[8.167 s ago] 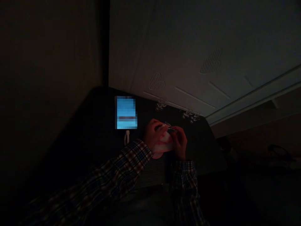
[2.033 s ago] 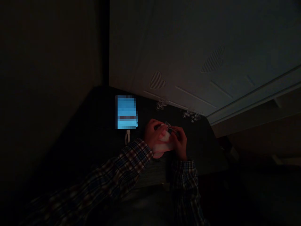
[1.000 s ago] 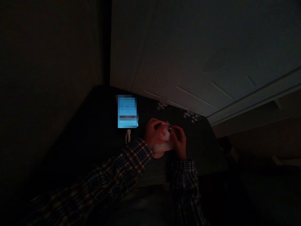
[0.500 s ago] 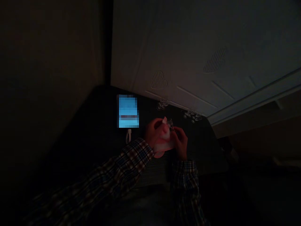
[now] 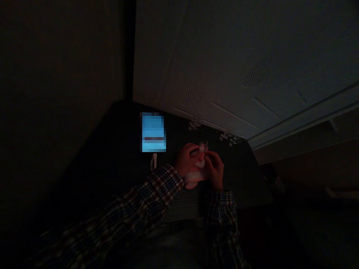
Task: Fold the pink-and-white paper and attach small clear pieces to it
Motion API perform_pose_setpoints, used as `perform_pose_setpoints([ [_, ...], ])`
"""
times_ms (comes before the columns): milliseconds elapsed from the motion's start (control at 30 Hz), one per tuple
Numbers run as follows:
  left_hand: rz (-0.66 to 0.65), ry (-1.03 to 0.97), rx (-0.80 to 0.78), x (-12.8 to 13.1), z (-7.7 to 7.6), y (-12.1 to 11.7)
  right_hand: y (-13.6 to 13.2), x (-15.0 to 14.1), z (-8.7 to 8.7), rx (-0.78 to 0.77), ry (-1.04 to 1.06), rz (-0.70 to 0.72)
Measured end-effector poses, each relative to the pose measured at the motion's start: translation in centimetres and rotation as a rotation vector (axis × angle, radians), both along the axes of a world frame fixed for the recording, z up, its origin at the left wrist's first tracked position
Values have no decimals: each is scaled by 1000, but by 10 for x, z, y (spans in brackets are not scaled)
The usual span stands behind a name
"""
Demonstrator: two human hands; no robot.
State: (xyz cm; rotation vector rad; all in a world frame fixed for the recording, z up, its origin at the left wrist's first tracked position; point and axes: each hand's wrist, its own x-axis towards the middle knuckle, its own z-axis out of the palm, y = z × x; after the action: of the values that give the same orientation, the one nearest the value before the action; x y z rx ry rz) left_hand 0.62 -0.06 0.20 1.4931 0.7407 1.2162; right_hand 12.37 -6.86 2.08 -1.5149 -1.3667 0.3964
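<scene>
My left hand [image 5: 186, 160] is closed, its fingertips pinching at a small clear, shiny piece [image 5: 203, 146] that looks like plastic. From the other side my right hand [image 5: 215, 170] closes its fingertips on the lower edge of the same piece. Beneath and between the hands is a pale, soft-looking thing lit red [image 5: 196, 175], with a rounded pinkish part [image 5: 192, 184] at its lower end. Its kind is hard to make out in the dark, and the hands hide part of it.
A lit phone-like screen [image 5: 153, 132], blurred out, stands left on the dark table [image 5: 117, 149], with a white strap loop [image 5: 153, 162] below it. Small clear pieces lie in two clusters, one nearer [image 5: 194, 124] and one farther right [image 5: 230, 138], along a pale panel [image 5: 218, 67] with heart shapes.
The clear piece has come up into plainer view between my fingertips. A pale, red-lit tip that stood up by my left fingers has gone down. Both hands have shifted only slightly.
</scene>
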Motion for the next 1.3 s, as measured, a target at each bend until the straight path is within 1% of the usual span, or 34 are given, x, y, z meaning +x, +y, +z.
perform_pose_setpoints([
  [133,-23,51,0,1,-1,1,0,-1,2,-20,-24,-36],
  [267,-51,101,39,1,-2,0,1,-2,1,-26,-7,-66],
  [367,-80,100,63,1,-2,-1,1,0,-1,-24,-6,-79],
  [467,-98,89,42,1,-3,-2,1,1,-2,-37,-20,-71],
  [700,-12,56,-15,1,-4,2,1,-2,0,-32,-54,-14],
  [867,-6,41,9,-1,-2,3,1,-1,1,-10,-84,-48],
  [967,93,31,2,-4,3,3,0,2,1,-10,-98,-73],
  [1067,211,26,-25,-8,9,3,0,3,0,-26,-101,-51],
  [1200,225,26,27,-12,15,1,0,2,0,-36,-87,-28],
  [1300,239,28,58,-12,15,0,0,2,0,-48,-88,-19],
])
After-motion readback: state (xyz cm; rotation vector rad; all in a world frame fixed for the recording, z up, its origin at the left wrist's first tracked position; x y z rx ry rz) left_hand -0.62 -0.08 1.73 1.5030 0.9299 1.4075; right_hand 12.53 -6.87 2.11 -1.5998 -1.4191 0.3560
